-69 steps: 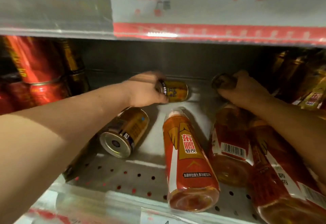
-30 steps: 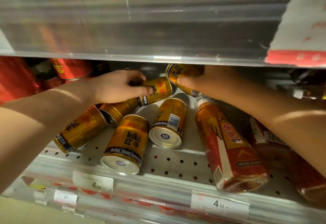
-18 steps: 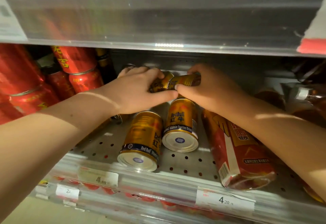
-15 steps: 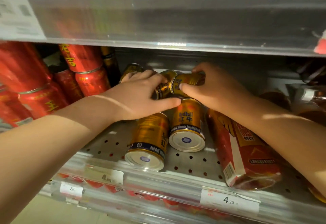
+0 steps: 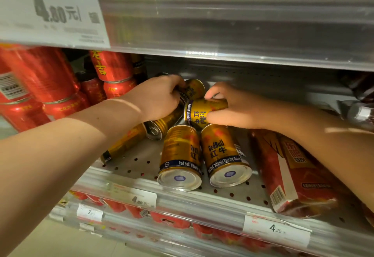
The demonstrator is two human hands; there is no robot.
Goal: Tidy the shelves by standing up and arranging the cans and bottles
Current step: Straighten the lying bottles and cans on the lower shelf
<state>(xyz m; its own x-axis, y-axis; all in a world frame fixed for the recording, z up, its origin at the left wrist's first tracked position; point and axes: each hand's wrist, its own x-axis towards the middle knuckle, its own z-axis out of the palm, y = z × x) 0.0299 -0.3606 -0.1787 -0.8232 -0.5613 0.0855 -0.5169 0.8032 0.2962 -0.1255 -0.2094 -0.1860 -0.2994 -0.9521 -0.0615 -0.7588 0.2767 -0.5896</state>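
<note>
Several gold Red Bull cans lie on their sides on the perforated shelf (image 5: 141, 162). My left hand (image 5: 159, 99) grips a gold can (image 5: 193, 89) at the back of the pile. My right hand (image 5: 232, 109) grips another gold can (image 5: 199, 113) lying sideways on top of the pile. Two cans (image 5: 181, 155) (image 5: 224, 155) lie with their bases toward me, right below it. Another can (image 5: 159, 126) and a further one (image 5: 123, 143) lie under my left wrist. An orange bottle (image 5: 291, 171) lies on its side at the right.
Red cans (image 5: 46, 78) stand stacked at the left of the shelf. The upper shelf's edge (image 5: 222, 40) hangs low over my hands. Price labels (image 5: 277, 230) line the front rail. Dark bottles (image 5: 362, 103) lie at the far right.
The view has shifted slightly right and closer. Both hands stay on the two top cans; the right hand's can now lies lower on the pile.
</note>
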